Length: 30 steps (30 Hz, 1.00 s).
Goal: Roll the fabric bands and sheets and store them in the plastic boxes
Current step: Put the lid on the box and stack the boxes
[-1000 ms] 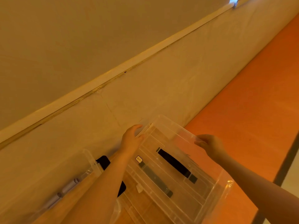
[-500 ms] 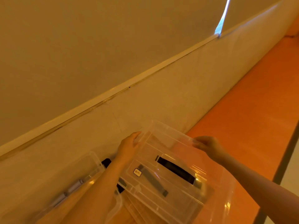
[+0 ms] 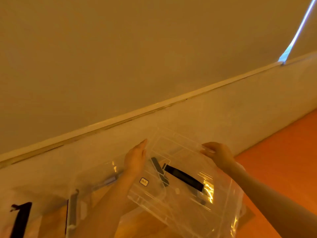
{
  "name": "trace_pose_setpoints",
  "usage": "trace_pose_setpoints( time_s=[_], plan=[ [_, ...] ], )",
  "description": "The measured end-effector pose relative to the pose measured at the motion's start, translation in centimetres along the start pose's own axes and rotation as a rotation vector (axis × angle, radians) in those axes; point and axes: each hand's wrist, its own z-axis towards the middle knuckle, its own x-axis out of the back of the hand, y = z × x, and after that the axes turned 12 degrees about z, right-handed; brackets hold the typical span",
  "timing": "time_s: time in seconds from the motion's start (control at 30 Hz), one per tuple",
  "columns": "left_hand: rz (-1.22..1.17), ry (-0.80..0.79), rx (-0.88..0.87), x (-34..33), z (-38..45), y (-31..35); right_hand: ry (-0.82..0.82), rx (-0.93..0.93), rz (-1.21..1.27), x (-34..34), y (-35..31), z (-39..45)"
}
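Note:
A clear plastic lid (image 3: 173, 152) with a black handle (image 3: 184, 177) and a small label (image 3: 144, 182) is held tilted over a clear plastic box (image 3: 228, 219). My left hand (image 3: 135, 158) lies against the lid's left edge with straight fingers. My right hand (image 3: 217, 154) grips the lid's far right edge, fingers curled over it. A second clear box (image 3: 96, 172) with a grey latch (image 3: 72, 208) stands to the left. No fabric is visible.
A pale wall with a wooden rail (image 3: 154, 107) runs across the view right behind the boxes. An orange floor (image 3: 283, 160) lies to the right. A black strap-like shape (image 3: 21, 219) shows at the lower left edge, and a wooden surface (image 3: 137, 224) under the boxes.
The lid has moved right and tipped up, its far edge rising toward the wall. The view has swung left, bringing the second box's latch and the black shape into sight.

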Motion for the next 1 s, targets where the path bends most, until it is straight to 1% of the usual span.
trace_pose_setpoints(
  time_s=[0.13, 0.3, 0.37, 0.47, 0.5, 0.57, 0.63, 0.7, 0.77, 0.8, 0.87, 0.93, 0.97, 1.0],
  plan=[
    [-0.043, 0.074, 0.092, 2.6, -3.0, -3.6, -0.032, 0.051, -0.032, -3.0, -3.9, 0.0],
    [-0.069, 0.130, 0.212, 5.4, -6.5, -7.5, -0.050, 0.097, -0.087, -6.7, -7.7, -0.5],
    [-0.088, 0.154, 0.242, 6.4, -7.8, -9.5, -0.021, 0.096, -0.143, -7.9, -8.7, -1.2],
    [-0.065, 0.194, 0.317, 8.2, -9.1, -12.4, 0.088, 0.084, -0.228, -9.3, -9.8, -2.4],
    [-0.061, 0.213, 0.336, 8.9, -9.5, -13.1, 0.116, 0.062, -0.217, -9.8, -9.9, -2.8],
    [-0.082, 0.246, 0.364, 10.0, -10.4, -14.2, 0.151, -0.017, -0.113, -10.6, -10.6, -3.6],
    [-0.147, 0.269, 0.394, 11.0, -11.3, -15.0, 0.206, -0.173, 0.036, -11.4, -12.0, -4.7],
    [-0.126, 0.280, 0.373, 11.6, -12.1, -15.9, 0.298, -0.308, 0.211, -12.5, -12.7, -5.6],
    [-0.113, 0.294, 0.360, 12.2, -12.9, -16.9, 0.346, -0.389, 0.257, -13.6, -11.7, -5.8],
    [-0.111, 0.297, 0.370, 12.5, -13.3, -17.4, 0.336, -0.407, 0.207, -14.1, -12.1, -6.4],
    [-0.096, 0.314, 0.388, 13.1, -14.1, -18.6, 0.317, -0.367, 0.088, -14.9, -13.2, -7.6],
    [-0.099, 0.325, 0.404, 13.8, -14.8, -19.8, 0.286, -0.279, -0.058, -15.0, -16.7, -10.2],
    [-0.118, 0.336, 0.425, 14.3, -15.2, -20.3, 0.258, -0.223, -0.105, -15.0, -18.1, -11.3],
    [-0.126, 0.347, 0.449, 14.8, -15.6, -20.8, 0.232, -0.187, -0.082, -15.4, -19.4, -12.1]
  ],
)
